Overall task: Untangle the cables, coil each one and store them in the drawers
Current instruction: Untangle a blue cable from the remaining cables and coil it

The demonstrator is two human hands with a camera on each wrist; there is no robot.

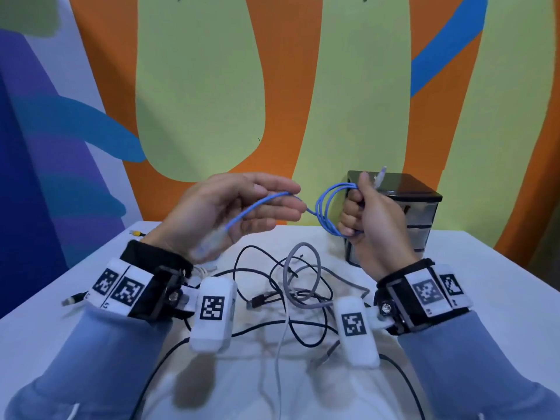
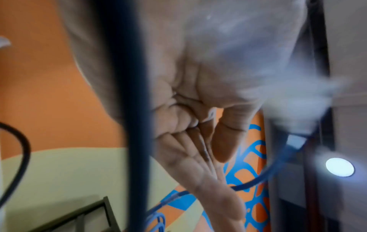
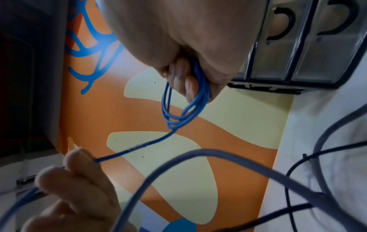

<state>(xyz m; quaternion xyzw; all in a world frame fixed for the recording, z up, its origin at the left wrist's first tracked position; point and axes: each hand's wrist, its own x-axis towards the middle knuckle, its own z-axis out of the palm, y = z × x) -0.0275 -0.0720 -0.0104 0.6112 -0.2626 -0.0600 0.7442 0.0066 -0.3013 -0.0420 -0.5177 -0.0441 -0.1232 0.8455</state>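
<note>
Gripping blue cable (image 1: 325,207) coils, right hand (image 1: 371,219), left hand (image 1: 236,207) fingers straight, touching its tail

Cable tangle (image 1: 291,286) on table (image 1: 485,298), drawers (image 1: 418,213) behind right.

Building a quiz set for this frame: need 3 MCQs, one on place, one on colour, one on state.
1. Where does the drawer unit stand?
A. far right of the table
B. near left corner
C. on the floor

2. What colour is the cable being coiled?
A. black
B. blue
C. yellow

3. How does the right hand stand?
A. flat on the table
B. open in the air
C. gripping the coiled loops

Key: 1 A, it sits at the table's back right by the wall. 2 B, blue loops show in the head view. 3 C, fingers curl round the loops while the left hand guides the loose end.
</note>
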